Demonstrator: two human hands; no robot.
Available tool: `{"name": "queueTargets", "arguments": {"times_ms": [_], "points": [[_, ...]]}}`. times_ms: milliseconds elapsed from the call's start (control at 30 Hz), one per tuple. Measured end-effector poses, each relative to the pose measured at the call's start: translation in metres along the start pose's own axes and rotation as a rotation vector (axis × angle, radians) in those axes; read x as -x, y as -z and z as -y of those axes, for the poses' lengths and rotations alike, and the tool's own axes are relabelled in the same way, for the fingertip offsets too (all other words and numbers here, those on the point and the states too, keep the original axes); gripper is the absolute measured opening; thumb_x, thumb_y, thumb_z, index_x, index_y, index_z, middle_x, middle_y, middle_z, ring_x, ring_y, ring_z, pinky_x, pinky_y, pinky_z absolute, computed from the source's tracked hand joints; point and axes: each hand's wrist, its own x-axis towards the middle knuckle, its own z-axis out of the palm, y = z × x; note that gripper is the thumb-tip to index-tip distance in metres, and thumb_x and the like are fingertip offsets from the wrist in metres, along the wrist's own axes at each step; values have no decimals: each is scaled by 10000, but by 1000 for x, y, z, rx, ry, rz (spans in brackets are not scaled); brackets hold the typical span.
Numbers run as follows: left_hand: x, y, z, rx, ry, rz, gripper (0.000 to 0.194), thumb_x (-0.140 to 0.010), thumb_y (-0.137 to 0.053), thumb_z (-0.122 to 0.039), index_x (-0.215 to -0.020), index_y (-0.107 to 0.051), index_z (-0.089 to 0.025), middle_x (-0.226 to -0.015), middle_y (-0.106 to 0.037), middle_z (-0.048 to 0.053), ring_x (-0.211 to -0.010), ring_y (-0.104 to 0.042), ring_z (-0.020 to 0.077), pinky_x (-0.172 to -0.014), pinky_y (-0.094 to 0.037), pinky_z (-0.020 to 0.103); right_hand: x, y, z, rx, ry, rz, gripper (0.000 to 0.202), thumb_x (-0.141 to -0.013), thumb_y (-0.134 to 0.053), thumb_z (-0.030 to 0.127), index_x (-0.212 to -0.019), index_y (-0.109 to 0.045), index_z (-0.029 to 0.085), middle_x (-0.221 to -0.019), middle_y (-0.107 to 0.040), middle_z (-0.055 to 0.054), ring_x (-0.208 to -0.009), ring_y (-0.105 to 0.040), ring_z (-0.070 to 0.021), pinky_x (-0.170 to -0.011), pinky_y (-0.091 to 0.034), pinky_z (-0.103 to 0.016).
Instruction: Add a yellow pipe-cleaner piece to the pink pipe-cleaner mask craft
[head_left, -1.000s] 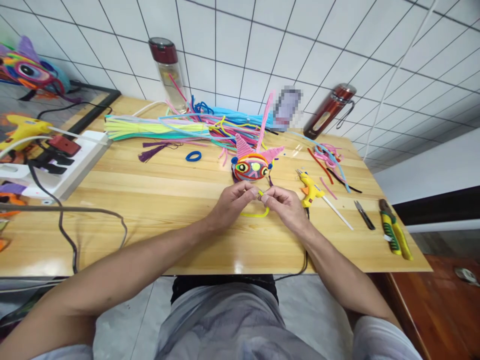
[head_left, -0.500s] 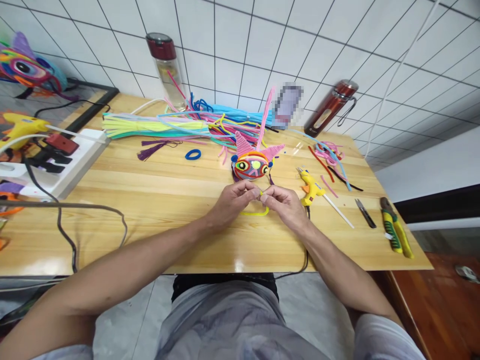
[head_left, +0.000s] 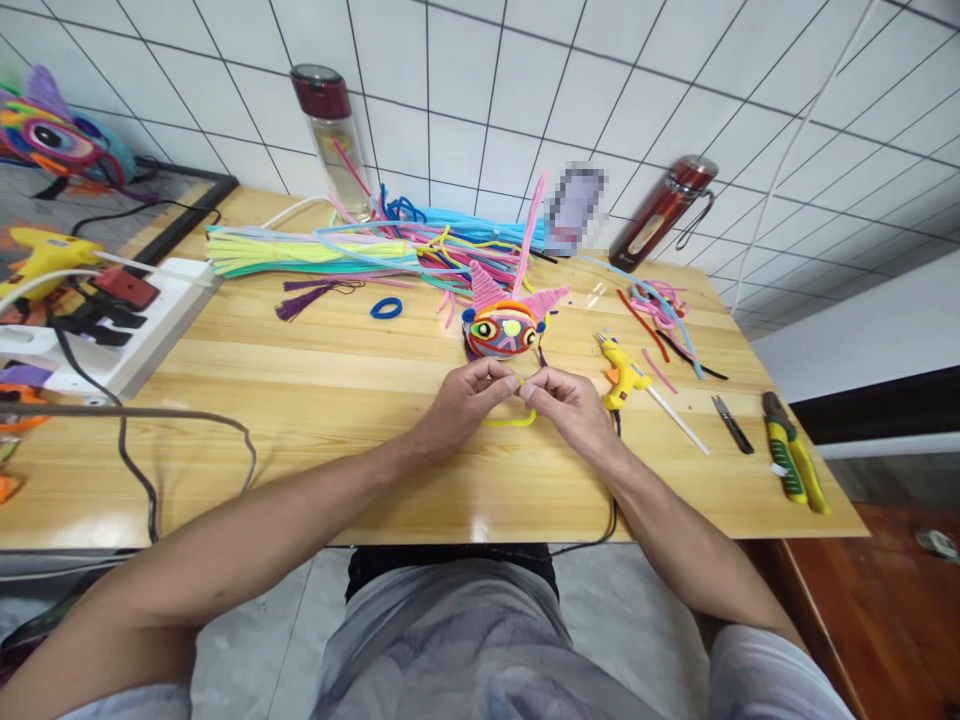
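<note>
A yellow pipe cleaner (head_left: 511,422) is pinched between my two hands, its loose part curving below the fingertips. My left hand (head_left: 466,402) grips it with thumb and forefinger. My right hand (head_left: 566,405) closes on it just to the right, the fingertips of both hands almost touching. Just beyond the hands sits a colourful animal head (head_left: 501,330) with pink ears, round eyes and a tall pink strip rising behind it. A blue ring (head_left: 386,308) lies to the left of the head.
Bundled pipe cleaners (head_left: 315,252) stretch along the back, near a glass bottle (head_left: 330,140) and a red flask (head_left: 664,215). At right lie a yellow glue gun (head_left: 622,375), small snips (head_left: 732,425) and pliers (head_left: 795,455). A power strip (head_left: 161,325) and cables occupy the left.
</note>
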Motion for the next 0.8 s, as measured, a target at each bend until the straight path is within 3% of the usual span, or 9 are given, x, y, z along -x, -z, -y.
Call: {"name": "queueTargets", "arguments": {"times_ms": [133, 333, 500, 633, 800], "points": [[0, -1, 2, -29, -28, -91, 342, -848, -774, -511, -833, -684, -181, -754, -654, -13, -693, -543, 122, -684, -483, 270, -2, -1, -4, -83, -44, -37, 445, -734, -878, 586, -911, -733, 204, -710, -661, 27, -636, -525, -125, -634, -411, -274], [-4, 2, 4, -92, -84, -193, 304, -908, -729, -479, -878, -710, -177, -799, -692, 5, -751, -597, 145, -721, -507, 282, -8, -5, -5, -76, -56, -72, 389, -727, -889, 532, -752, -687, 201, -644, -612, 46, -587, -473, -100, -592, -380, -260], [-15, 13, 11, -223, -262, -371, 163, -998, -652, -350, -996, -716, -200, -918, -651, 17, -732, -626, 124, -747, -521, 289, -15, -15, -8, -213, -172, -142, 357, -698, -887, 500, -778, -701, 205, -579, -592, 48, -519, -453, -99, -500, -333, -250], [-21, 18, 19, -342, -378, -356, 131, -1007, -640, -300, -1044, -731, -212, -1038, -639, 41, -757, -628, 119, -739, -534, 282, -19, -23, -9, -319, -248, -173, 363, -634, -911, 466, -769, -694, 208, -568, -571, 56, -499, -440, -89, -451, -306, -234], [-22, 19, 22, -439, -415, -308, 111, -1008, -639, -256, -1017, -739, -207, -994, -658, 39, -787, -608, 135, -754, -525, 284, -20, -29, -6, -354, -256, -218, 357, -615, -908, 446, -752, -674, 214, -563, -564, 62, -489, -439, -80, -433, -295, -219]]}}
